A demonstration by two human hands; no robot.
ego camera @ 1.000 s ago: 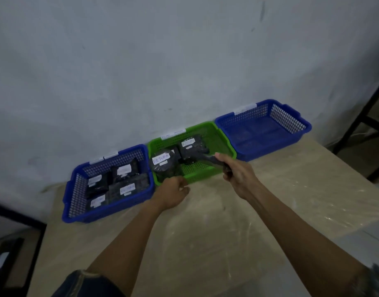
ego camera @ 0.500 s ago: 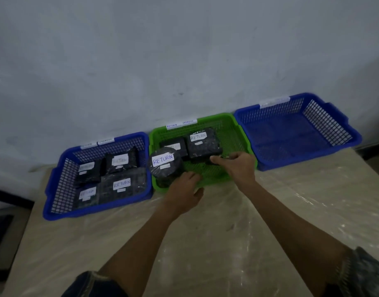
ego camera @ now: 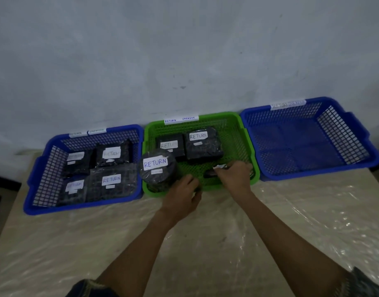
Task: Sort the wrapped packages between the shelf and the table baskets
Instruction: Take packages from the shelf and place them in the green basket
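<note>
Three baskets stand in a row against the wall. The green basket (ego camera: 235, 133) in the middle holds a round black package (ego camera: 157, 171) labelled RETURN and two flat black packages (ego camera: 203, 146). My right hand (ego camera: 234, 175) reaches into its front part and is shut on a small black package (ego camera: 210, 173) with a white label. My left hand (ego camera: 183, 198) rests at the green basket's front rim, fingers curled, beside the round package. The left blue basket (ego camera: 42, 168) holds several black packages labelled RETURN.
The right blue basket (ego camera: 347, 133) holds nothing. The table (ego camera: 55, 243) is covered with clear plastic film. A grey wall stands right behind the baskets. Paper tags are stuck on each basket's back rim.
The view has come closer and centred on the green basket. My right hand has lowered the small package into the basket's front part. My left hand stays at the front rim.
</note>
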